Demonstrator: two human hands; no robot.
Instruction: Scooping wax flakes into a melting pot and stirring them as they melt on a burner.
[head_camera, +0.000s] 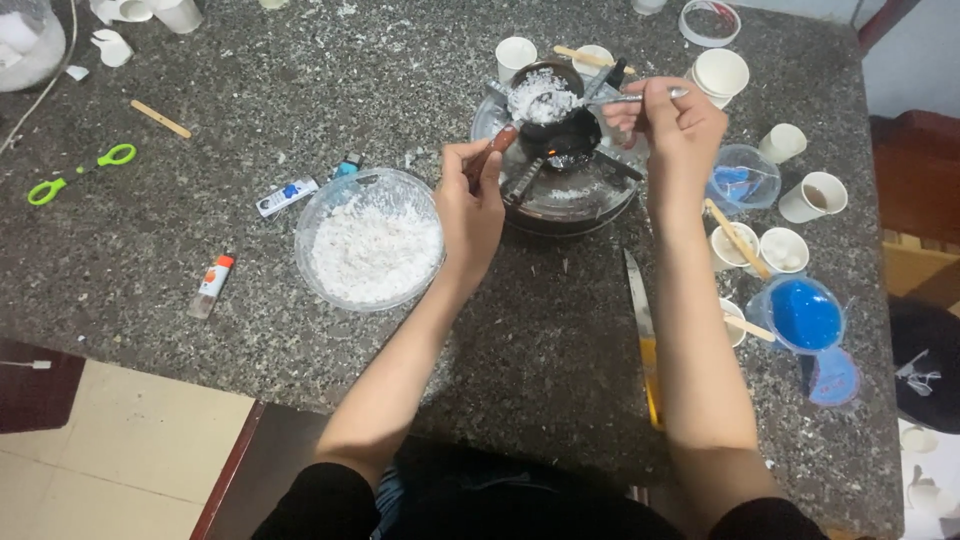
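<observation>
A small black pan (556, 118) heaped with white flakes is set on a round burner stand (560, 190) at the middle of the dark speckled stone table (300, 60). Its brown handle (492, 152) is gripped by the left hand (470, 205), fingers curled shut around it. A metal spoon (600, 99) is pinched in the closed right hand (675, 125), its bowl lying in the flakes. Just left of the stand, a clear plastic bowl (368, 240) of white flakes is seen. A long knife (643, 335) is laid near the right forearm. Paper cups (785, 250), a blue-filled container (805, 315) and green scissors (80, 172) are scattered farther out.
</observation>
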